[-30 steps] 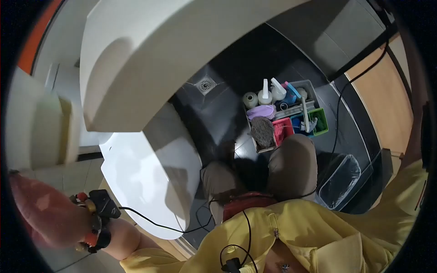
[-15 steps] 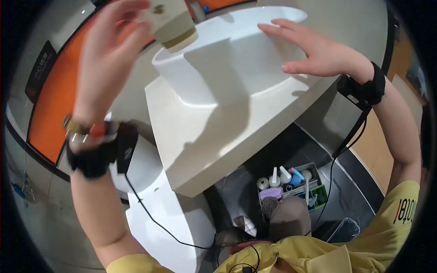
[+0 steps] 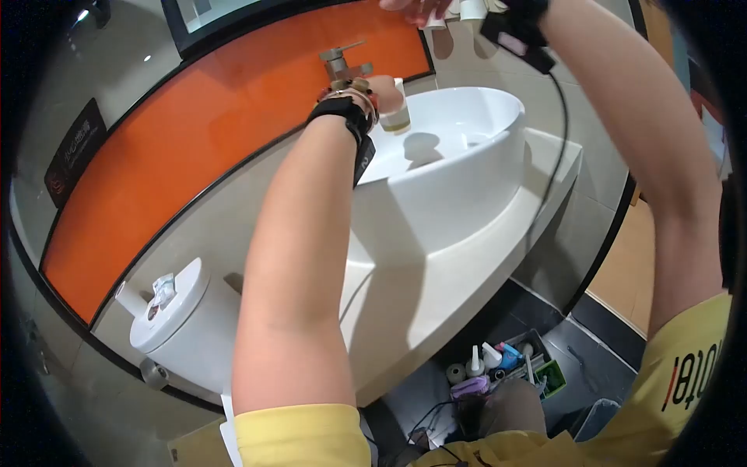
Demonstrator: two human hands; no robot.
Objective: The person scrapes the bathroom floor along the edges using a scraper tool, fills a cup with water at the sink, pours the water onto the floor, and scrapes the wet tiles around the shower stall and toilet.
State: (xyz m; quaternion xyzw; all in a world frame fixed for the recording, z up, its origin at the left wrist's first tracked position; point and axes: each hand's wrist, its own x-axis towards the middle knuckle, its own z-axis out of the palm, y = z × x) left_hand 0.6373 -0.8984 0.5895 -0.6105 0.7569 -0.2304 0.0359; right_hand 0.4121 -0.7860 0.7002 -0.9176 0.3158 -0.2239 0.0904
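My left hand (image 3: 387, 95) is closed around a pale container with a yellowish lower edge (image 3: 398, 120), just right of the metal faucet (image 3: 338, 66) and over the far side of the white basin (image 3: 459, 179). Most of the container's upper part is covered by the hand. At the top edge, my right hand (image 3: 424, 11) is partly cut off, its visible fingers apart and slightly bent. It is in front of the wall beside small white objects (image 3: 472, 9), and nothing is clearly held in it.
The basin stands on a pale counter (image 3: 467, 272). A toilet tank (image 3: 191, 319) is at the lower left. On the dark floor are a caddy with bottles (image 3: 533, 342) and a bin (image 3: 597, 420). A black cable (image 3: 562, 148) hangs from my right wrist.
The view has risen from the floor to the basin and wall. My left hand has moved with the container to beside the faucet. My right hand has gone from the basin rim up toward the wall.
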